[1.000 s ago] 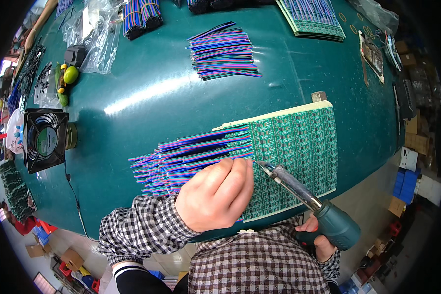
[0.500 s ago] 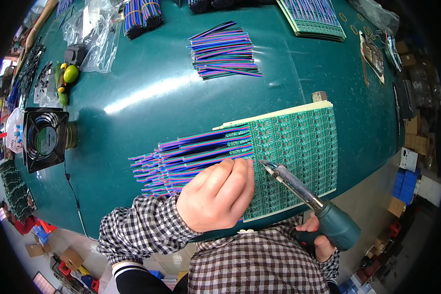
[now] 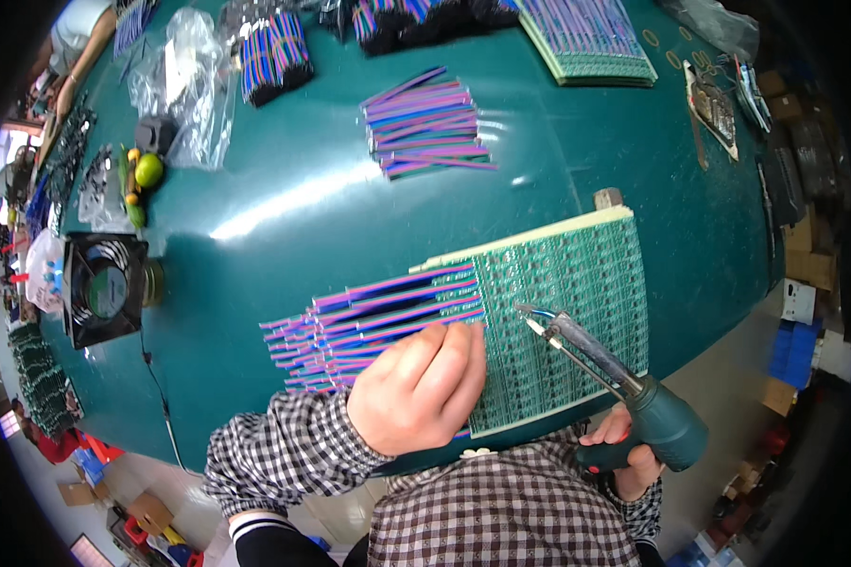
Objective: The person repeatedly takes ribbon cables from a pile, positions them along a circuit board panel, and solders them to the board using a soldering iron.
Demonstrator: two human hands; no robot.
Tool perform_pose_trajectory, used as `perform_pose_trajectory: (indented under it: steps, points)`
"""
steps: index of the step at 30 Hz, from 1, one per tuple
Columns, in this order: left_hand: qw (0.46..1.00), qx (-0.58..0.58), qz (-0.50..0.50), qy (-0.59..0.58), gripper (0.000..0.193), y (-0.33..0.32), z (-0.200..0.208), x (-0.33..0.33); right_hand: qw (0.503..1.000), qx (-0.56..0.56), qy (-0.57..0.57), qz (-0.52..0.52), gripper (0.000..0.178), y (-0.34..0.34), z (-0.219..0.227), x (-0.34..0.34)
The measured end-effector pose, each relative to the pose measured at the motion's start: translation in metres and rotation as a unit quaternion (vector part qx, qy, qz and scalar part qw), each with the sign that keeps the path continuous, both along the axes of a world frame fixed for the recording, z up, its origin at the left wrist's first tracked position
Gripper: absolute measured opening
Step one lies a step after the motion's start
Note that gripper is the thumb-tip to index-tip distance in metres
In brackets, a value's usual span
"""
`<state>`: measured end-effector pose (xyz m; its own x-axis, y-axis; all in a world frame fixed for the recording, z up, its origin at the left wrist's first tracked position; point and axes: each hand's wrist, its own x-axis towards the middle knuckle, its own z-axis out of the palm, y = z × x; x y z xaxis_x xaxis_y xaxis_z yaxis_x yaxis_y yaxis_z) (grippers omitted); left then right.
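Observation:
A stack of green circuit board panels (image 3: 567,302) lies in front of me, with rows of small parts on top. Striped multicoloured ribbon wires (image 3: 373,317) run leftward from the top panel's left side. Over these wires, my left hand (image 3: 416,392) is closed in a pinch at the board ends; its fingers mostly cover the wire they hold. My right hand (image 3: 641,465) grips the handle of a dark green soldering gun (image 3: 669,425) by the near right corner. The gun's pointed tip hangs over the panel, a little right of my left fingertips and apart from them.
A loose pile of ribbon wires (image 3: 425,128) lies farther back. Beyond are wire bundles (image 3: 274,57) and another board stack (image 3: 591,57). A black fan (image 3: 106,288) stands left, its cord trailing. A metal block (image 3: 608,197) touches the panels' far edge. Another person's arm (image 3: 80,71) shows far left.
The soldering gun's tip has drawn slightly right, away from my left fingertips. My left hand keeps its pinch at the wire ends. The whole view has shifted a little.

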<state>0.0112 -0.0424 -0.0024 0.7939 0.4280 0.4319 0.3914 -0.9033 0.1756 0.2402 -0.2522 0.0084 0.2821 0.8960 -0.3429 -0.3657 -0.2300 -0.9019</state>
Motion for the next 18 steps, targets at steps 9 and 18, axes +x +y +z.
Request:
perform_pose_trajectory:
  steps: [9,18]
  points:
    - [0.966,-0.255,-0.026,-0.037,0.03,0.076,0.058,0.007,0.989,0.09,-0.026,-0.113,0.064,0.024,-0.006,0.028]
    - [0.97,-0.245,-0.006,0.01,0.014,0.14,-0.027,0.046,0.985,0.103,0.049,-0.128,0.066,0.03,-0.01,0.033]
